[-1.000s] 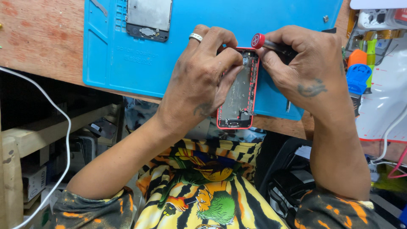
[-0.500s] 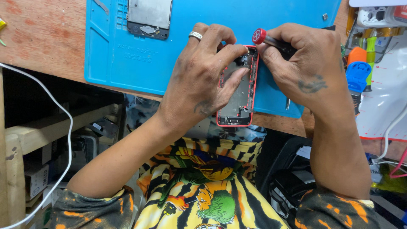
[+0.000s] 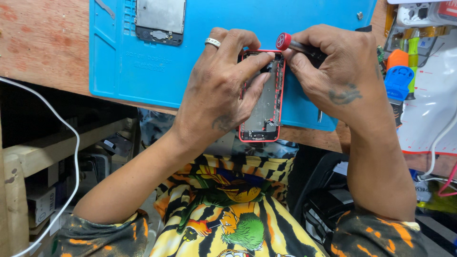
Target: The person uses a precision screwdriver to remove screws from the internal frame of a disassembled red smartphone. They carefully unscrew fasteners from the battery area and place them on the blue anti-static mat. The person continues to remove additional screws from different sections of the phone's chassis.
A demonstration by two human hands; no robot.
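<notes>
Blue work mat (image 3: 143, 71), detached phone screen (image 3: 160, 19), white cable (image 3: 71, 157), wooden bench (image 3: 43, 43).

Phone (image 3: 266, 102) sat a bit lower than before, bottom end now past desk edge (image 3: 143, 103). Screwdriver (image 3: 300, 46) red cap nudged slightly left over phone's top corner. Left hand (image 3: 221, 90) fingers spread wider across open housing. Right hand (image 3: 333, 71) barely shifted.

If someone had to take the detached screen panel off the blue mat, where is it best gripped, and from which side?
Grip the screen panel by its two long edges, coming from above. It lies flat, face down on the blue mat, with bare mat on both sides and both hands well clear.
</notes>
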